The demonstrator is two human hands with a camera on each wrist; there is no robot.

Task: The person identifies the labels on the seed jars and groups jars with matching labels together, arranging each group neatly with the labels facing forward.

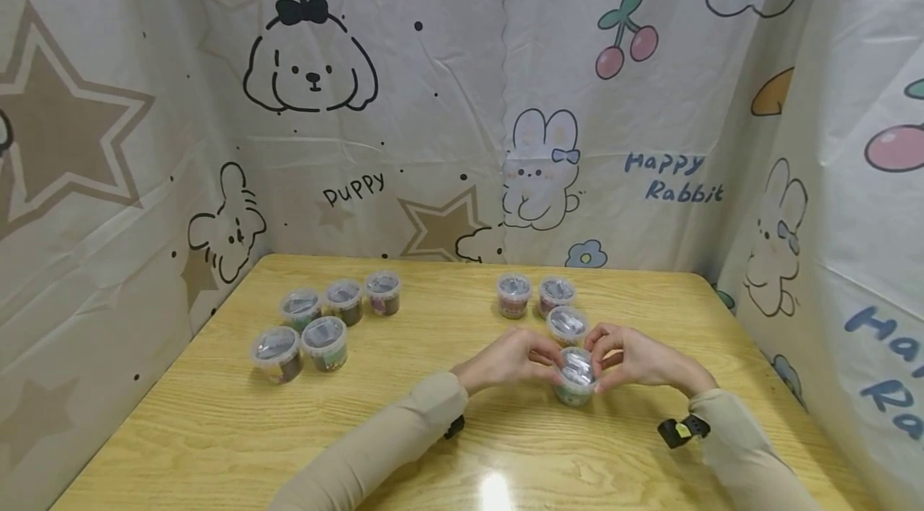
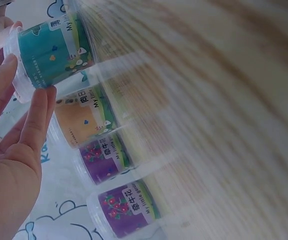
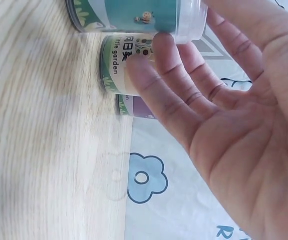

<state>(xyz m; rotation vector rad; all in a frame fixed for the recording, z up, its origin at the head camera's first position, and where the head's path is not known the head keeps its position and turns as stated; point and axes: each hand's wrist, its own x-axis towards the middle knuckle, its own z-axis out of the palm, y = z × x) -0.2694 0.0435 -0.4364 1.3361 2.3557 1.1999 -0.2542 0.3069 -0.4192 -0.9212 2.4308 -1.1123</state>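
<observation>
A small round tub (image 1: 573, 394) with a clear lid and a teal label stands on the table, nearest of the right-hand group. My left hand (image 1: 508, 362) holds it by the lid from the left; in the left wrist view its thumb and fingers lie at the rim of the teal tub (image 2: 56, 52). From the other side my right hand (image 1: 638, 356) holds the same tub, fingers at the lid edge. Right behind stands an orange-labelled tub (image 2: 83, 120) with sunflower wording. Two purple-labelled tubs (image 2: 126, 210) are farther back.
On the left of the wooden table (image 1: 433, 447) stand several similar lidded tubs (image 1: 325, 346), some with green labels, others dark. A printed curtain (image 1: 433, 94) closes off the back and both sides. A black strap (image 1: 678, 432) hangs at the right wrist.
</observation>
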